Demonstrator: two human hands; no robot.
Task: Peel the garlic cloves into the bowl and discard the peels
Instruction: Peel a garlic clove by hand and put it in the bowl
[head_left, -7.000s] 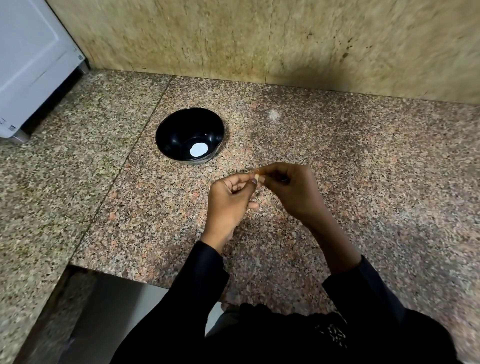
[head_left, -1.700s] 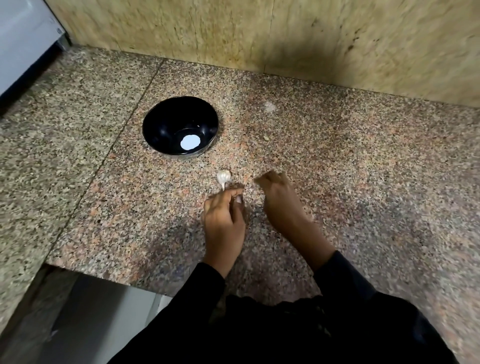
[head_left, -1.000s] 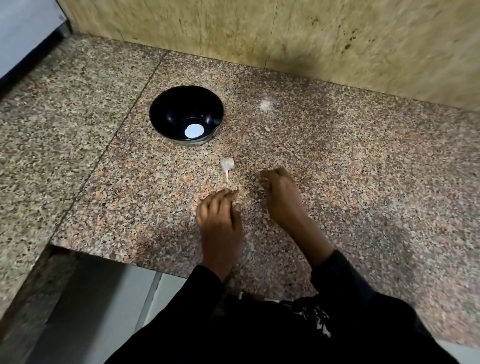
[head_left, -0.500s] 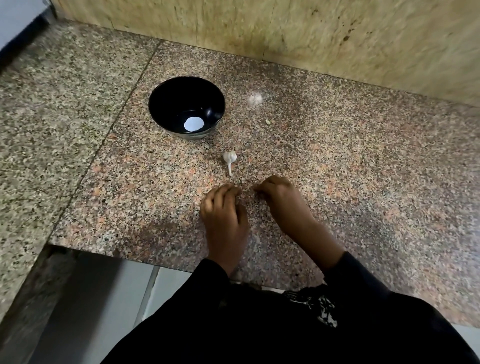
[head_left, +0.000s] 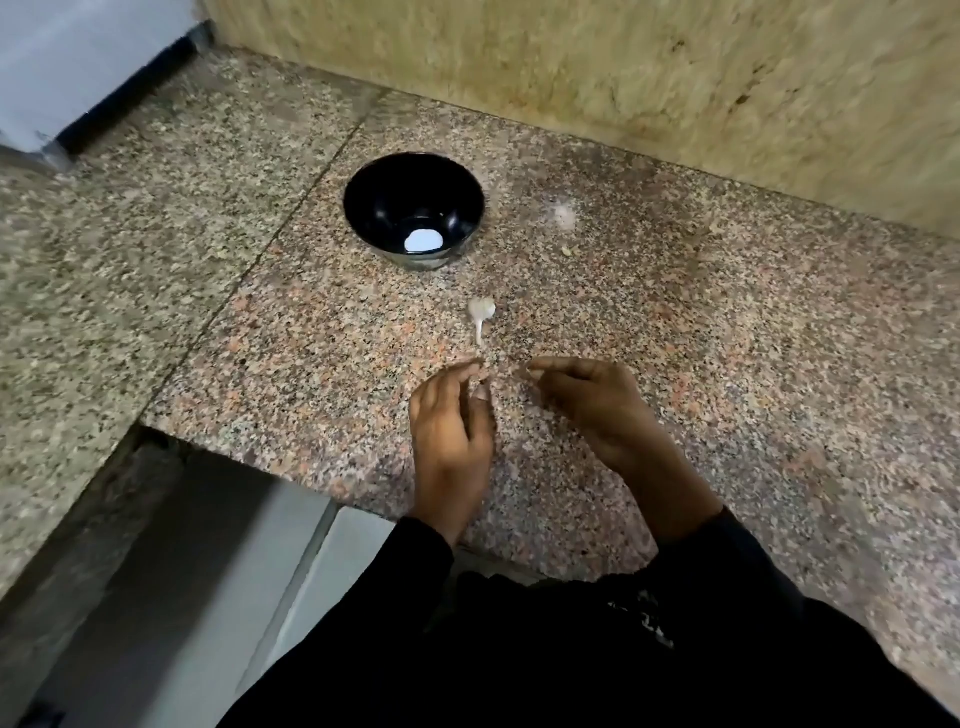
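Observation:
A black bowl (head_left: 363, 200) stands on the granite counter, with a pale round patch at its bottom. In front of it lies a small white garlic piece (head_left: 480, 310) with a thin stem that points toward me. Just short of that stem, my left hand (head_left: 451, 421) hovers palm down, its bent fingertips touching the counter, with nothing seen in it. Beside it, my right hand (head_left: 592, 400) has its fingertips drawn together low over the counter. Whether they pinch a scrap of peel is hidden.
A small peel scrap (head_left: 569, 251) and a pale smudge (head_left: 563, 214) lie right of the bowl. The counter (head_left: 753, 364) ends at a beige wall behind. Its front edge drops off just below my wrists. A white appliance (head_left: 78, 67) stands at the far left.
Both hands lowered from peeling in the air to the counter. The garlic piece now lies in front of them. In the last second they only shifted slightly, fingertips working at the surface.

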